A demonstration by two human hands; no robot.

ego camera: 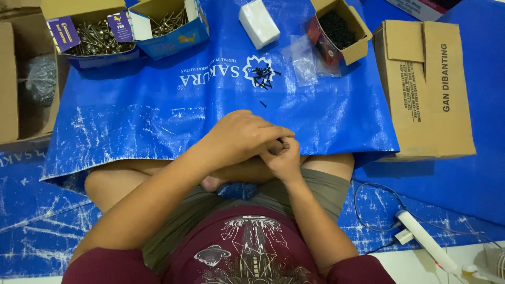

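A blue woven tarpaulin covers the floor, and the person sits cross-legged at its near edge, looking down at both hands held together just above the lap. The left hand lies curled over the right hand, the two touching; the left fingers are pressed together over the right fingertips, where something small and dark shows between them, probably one of the black screws, though it is too small to tell for certain. Whether the right grip is pinching it or simply closed cannot be made out, since the left hand hides most of it. Beyond the hands, a single black screw lies alone on the tarpaulin, and farther off sits a small pile of black screws, with an empty-looking clear plastic bag just to its right. A small open carton of black screws stands at the far right, a white box near it, and two open boxes of silvery nails at the far left. A large flat cardboard box rests on the right. Judging from the loose pile and the unfilled bag, the handling of screws seems to be at an early stage, with most still lying out.
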